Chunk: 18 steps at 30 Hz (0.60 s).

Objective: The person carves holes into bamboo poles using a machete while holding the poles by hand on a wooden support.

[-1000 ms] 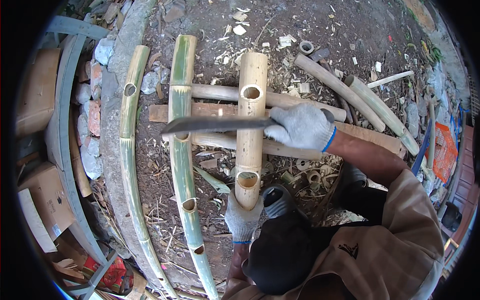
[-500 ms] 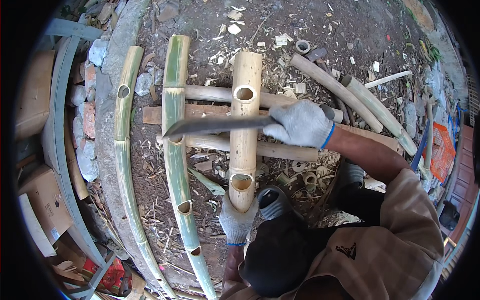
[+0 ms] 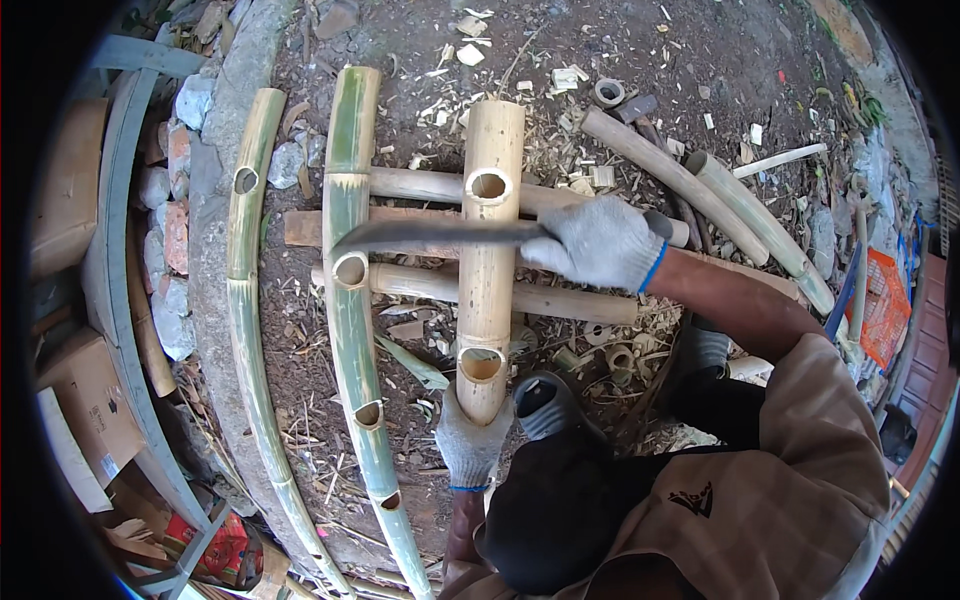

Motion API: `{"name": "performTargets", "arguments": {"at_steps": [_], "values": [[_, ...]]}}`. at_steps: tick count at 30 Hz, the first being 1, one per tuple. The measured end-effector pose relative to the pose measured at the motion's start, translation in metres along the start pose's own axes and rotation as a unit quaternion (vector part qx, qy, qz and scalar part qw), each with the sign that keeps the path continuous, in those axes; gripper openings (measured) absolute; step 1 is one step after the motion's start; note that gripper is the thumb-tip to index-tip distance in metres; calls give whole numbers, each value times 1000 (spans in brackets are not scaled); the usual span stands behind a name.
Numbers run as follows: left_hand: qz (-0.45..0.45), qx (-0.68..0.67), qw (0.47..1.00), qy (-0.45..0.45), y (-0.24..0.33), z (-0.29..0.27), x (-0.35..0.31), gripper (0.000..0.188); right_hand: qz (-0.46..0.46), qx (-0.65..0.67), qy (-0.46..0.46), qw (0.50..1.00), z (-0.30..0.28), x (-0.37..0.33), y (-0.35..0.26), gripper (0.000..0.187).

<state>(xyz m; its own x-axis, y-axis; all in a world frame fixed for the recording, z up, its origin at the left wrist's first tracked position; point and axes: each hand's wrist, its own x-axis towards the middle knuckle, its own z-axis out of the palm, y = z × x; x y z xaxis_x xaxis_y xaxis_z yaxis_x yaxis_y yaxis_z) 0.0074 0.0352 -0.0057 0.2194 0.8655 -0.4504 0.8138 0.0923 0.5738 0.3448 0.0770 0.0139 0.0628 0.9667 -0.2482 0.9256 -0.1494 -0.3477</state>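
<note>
A pale bamboo pole point(image 3: 487, 265) with two cut holes lies lengthwise before me, across several poles. My left hand point(image 3: 472, 440), in a light work glove, grips its near end from beneath. In my gloved right hand point(image 3: 600, 242) is the handle of a machete; the dark curved blade point(image 3: 430, 235) points left, over the middle of the pole between the holes. The blade's tip reaches a green bamboo pole point(image 3: 348, 210), just above one of its holes. Whether the blade touches the pale pole I cannot tell.
Another holed bamboo pole point(image 3: 245, 230) lies farther left on a concrete edge. Bamboo crosspieces point(image 3: 575, 304) run beneath the work. Loose poles point(image 3: 672, 185) rest at the right. Bamboo chips point(image 3: 470, 55) litter the soil. Cardboard boxes point(image 3: 90, 400) stand at the far left, an orange mesh point(image 3: 882, 305) at the right.
The machete blade has shifted slightly up and right at its tip, uncovering more of the green pole's hole. My left hand keeps its hold on the pale pole.
</note>
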Motion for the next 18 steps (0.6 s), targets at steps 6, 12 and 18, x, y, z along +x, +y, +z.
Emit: {"name": "performTargets", "arguments": {"at_steps": [6, 12, 18], "values": [[3, -7, 1000, -5, -9, -1, 4, 75, -54, 18, -2, 998, -13, -10, -13, 64], [9, -6, 1000, -3, -10, -1, 2, 75, 15, 46, -38, 998, 1, -2, -6, 68], [9, -19, 1000, -6, -7, -2, 0, 62, 43, 17, -35, 998, 6, 4, 6, 68]]}}
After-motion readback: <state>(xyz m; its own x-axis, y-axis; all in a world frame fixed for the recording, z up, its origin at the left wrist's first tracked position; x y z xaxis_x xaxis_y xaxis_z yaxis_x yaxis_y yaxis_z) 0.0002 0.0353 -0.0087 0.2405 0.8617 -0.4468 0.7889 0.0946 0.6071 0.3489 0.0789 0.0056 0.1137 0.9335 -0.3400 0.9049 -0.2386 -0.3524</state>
